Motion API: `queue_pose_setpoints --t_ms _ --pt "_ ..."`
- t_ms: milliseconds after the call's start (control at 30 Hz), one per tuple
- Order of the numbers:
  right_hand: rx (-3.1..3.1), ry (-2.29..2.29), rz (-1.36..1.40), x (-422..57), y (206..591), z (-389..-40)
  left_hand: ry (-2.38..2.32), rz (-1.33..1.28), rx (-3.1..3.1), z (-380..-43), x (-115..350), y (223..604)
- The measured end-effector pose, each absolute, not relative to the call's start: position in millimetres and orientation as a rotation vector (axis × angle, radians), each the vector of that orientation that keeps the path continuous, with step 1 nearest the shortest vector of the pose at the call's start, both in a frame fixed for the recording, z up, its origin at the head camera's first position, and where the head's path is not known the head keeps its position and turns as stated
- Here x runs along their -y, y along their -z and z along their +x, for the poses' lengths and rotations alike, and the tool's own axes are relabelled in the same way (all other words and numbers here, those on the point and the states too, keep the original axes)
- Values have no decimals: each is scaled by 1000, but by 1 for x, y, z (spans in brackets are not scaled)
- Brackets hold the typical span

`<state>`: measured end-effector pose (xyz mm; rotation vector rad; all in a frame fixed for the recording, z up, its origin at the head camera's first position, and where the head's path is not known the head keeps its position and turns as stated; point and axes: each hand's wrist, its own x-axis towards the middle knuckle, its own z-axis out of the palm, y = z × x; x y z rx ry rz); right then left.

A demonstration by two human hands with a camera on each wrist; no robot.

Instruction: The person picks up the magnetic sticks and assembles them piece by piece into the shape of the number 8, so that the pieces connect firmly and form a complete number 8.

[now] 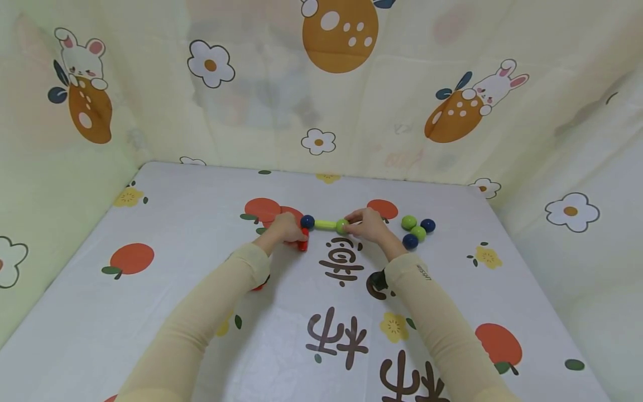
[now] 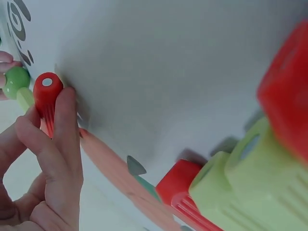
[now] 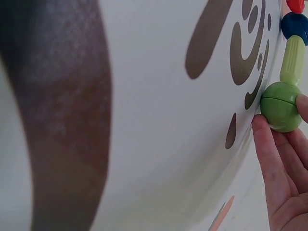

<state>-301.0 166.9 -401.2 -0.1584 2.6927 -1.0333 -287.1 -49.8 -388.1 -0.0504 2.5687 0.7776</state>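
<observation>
Sleeves [image 1: 196,318] foremost; left grip [image 1: 284,228] pinches red stick [image 2: 44,96], right grip [image 1: 372,225] green ball [image 3: 280,110]: likely light, stiff; I'd hold the stick mid-length.

Soft light, L wrist pic dimmer

Between your left hand [image 1: 285,229] and right hand [image 1: 370,225], the yellow-green rod [image 1: 325,225] bars passage mid-frame; four balls [image 1: 418,233] crowd the way right of centre. You have room over the tabletop [image 1: 281,346] at lower centre.

Left grip [image 1: 286,228], right grip [image 1: 370,225], both pinched
</observation>
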Motion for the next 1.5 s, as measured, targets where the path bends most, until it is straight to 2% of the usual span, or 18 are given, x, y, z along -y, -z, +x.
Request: queue_pose_setpoints --t_ms 700,1500 --pt "-2694 1028 -169 -169 400 -304 -869 -151 -2542 -287 42 384" --pt "-2701 1012 -191 -168 403 -303 -794 -73 -2665 -287 44 377"
